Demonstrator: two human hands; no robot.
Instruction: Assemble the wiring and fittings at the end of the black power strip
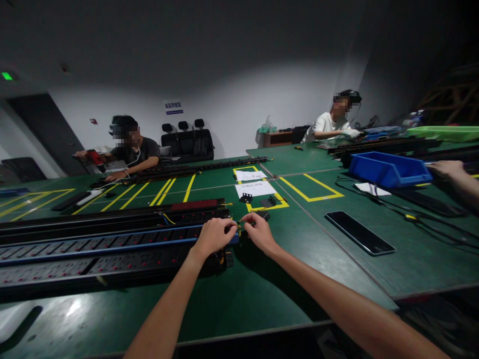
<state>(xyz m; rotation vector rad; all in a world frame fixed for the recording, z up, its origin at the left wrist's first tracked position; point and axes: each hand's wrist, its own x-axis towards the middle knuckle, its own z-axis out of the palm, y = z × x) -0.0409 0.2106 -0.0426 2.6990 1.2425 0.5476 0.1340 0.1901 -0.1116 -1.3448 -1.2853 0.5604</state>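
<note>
Long power strips (123, 243) lie side by side on the green table, with dark sockets, red dots and one blue casing. At the right end of the blue strip, my left hand (215, 235) is closed in a pinch on a small yellow-green wire (239, 226). Facing it, my right hand (259, 232) pinches the same wire, with fingertips close to those of the left. The exact wire ends are too small to make out. Just beyond the hands are black plastic end pieces (246, 198) beside a white paper sheet (258, 189).
To the right lie a phone (359, 233), black cables (430, 227) and a blue bin (389, 169). Another person's hand (447, 168) reaches in at the right edge. Two co-workers sit across the table, one holding a red power tool (95, 158). Yellow tape (314, 199) marks the tabletop.
</note>
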